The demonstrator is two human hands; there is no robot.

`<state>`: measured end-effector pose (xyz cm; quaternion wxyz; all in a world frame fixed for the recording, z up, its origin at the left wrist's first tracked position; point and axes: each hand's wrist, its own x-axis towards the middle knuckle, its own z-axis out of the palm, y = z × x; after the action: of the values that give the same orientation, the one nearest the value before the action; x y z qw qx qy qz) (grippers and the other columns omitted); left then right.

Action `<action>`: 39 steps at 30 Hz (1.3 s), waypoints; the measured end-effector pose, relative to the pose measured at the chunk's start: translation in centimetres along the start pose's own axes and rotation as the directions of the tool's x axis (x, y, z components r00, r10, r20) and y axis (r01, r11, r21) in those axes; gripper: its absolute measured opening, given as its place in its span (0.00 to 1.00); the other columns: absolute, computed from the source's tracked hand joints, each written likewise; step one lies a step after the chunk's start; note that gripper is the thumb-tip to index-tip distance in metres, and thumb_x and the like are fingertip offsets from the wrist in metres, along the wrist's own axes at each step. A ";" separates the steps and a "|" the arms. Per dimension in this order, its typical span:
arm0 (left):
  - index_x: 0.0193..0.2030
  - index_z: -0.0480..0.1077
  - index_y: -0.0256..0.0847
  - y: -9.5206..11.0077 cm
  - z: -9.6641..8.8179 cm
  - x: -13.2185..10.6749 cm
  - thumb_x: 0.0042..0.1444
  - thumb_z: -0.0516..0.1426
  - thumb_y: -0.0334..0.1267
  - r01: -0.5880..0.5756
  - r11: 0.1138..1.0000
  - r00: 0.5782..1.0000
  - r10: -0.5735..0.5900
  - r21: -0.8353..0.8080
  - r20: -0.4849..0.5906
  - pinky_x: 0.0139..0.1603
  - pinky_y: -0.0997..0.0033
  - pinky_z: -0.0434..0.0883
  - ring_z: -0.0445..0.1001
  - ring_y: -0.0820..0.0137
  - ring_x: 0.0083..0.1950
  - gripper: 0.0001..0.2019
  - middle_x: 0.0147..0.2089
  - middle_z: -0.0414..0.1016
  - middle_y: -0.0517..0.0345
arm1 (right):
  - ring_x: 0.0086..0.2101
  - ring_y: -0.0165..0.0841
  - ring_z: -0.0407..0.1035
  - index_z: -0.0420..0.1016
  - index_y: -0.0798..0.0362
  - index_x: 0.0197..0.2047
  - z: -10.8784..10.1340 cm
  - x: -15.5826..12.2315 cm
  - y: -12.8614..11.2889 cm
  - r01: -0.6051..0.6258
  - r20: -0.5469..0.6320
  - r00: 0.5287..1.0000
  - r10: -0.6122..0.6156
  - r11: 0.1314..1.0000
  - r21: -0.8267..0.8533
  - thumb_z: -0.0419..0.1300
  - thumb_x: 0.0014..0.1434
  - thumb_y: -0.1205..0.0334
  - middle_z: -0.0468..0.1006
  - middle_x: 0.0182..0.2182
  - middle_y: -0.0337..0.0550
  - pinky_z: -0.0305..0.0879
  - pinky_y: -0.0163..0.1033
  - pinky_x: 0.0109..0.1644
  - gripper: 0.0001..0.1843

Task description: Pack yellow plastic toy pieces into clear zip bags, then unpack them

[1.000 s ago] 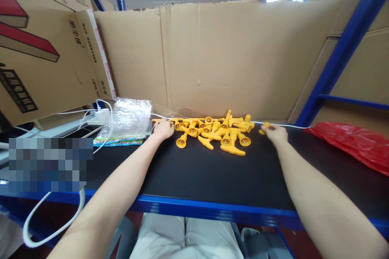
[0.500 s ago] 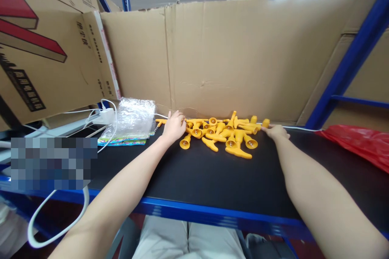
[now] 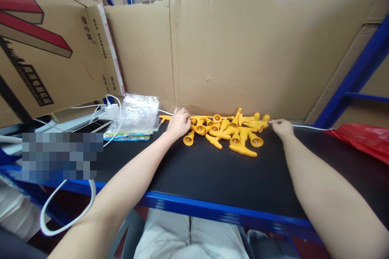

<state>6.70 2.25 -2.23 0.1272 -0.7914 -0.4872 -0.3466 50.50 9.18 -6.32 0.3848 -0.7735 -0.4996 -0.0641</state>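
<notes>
A pile of yellow plastic trumpet-shaped parts (image 3: 231, 131) lies on the black shelf top (image 3: 212, 174), close to the cardboard back wall. My left hand (image 3: 179, 122) rests on the pile's left end, its fingers loosely bent and apart over the parts, gripping nothing that I can see. My right hand (image 3: 282, 126) lies at the pile's right end. Its fingers stretch left towards the outermost yellow part (image 3: 266, 118) and lie beside a thin white cable (image 3: 306, 128).
A stack of clear plastic bags (image 3: 135, 115) on colourful cards lies left of the pile. Beside it sit a white charger with cables (image 3: 111, 110). A red plastic bag (image 3: 364, 139) lies at the right. Cardboard (image 3: 231, 48) walls the back, and a blue frame edge (image 3: 219, 210) runs along the front.
My right hand has set down the yellow part it pinched and pushed it against the pile. My left hand has moved right onto the pile's left end. The view has shifted slightly.
</notes>
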 end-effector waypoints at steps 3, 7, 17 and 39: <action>0.36 0.72 0.40 0.1 -0.1 0.0 0.55 0.47 0.29 -0.010 1.000 1.000 0.010 -0.007 -0.007 0.66 0.53 0.48 0.68 0.66 0.54 0.12 0.45 0.74 0.55 | 0.33 0.38 0.66 0.73 0.59 0.39 -0.8 -0.6 -0.6 -0.105 -0.077 0.991 0.106 0.994 0.024 0.49 0.58 0.60 0.75 0.35 0.63 0.56 0.41 0.36 0.15; 0.36 0.72 0.39 0.1 -0.1 0.1 0.55 0.47 0.28 -0.028 0.999 0.999 0.028 -0.025 -0.032 0.66 0.53 0.48 0.68 0.66 0.53 0.12 0.44 0.74 0.55 | 0.35 0.36 0.67 0.74 0.55 0.35 -1.2 -0.9 -2.8 0.015 -0.053 0.999 -0.011 0.997 0.075 0.50 0.57 0.55 0.76 0.36 0.55 0.57 0.37 0.39 0.15; 0.35 0.71 0.39 -0.1 0.1 0.1 0.54 0.48 0.28 -0.079 0.996 0.995 0.076 -0.038 -0.068 0.65 0.53 0.51 0.70 0.67 0.50 0.11 0.43 0.74 0.55 | 0.41 0.42 0.70 0.75 0.53 0.34 -0.1 -0.9 -7.0 0.272 0.350 0.921 -0.170 0.925 -0.266 0.51 0.55 0.50 0.77 0.38 0.51 0.61 0.40 0.40 0.17; 0.64 0.52 0.39 1.7 -1.8 -0.1 0.61 0.45 0.36 -0.145 0.989 0.973 0.135 -0.038 -0.186 0.52 0.62 0.64 0.68 0.65 0.51 0.23 0.51 0.70 0.47 | 0.41 0.43 0.71 0.79 0.57 0.40 -6.0 -6.7 -21.7 0.506 0.235 0.859 -0.455 0.825 -0.250 0.39 0.62 0.50 0.78 0.38 0.57 0.61 0.42 0.41 0.30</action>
<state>7.40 0.37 -0.72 0.1750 -0.7917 -0.4073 -0.4204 31.04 4.82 6.10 0.1898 -0.6744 -0.6928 -0.1708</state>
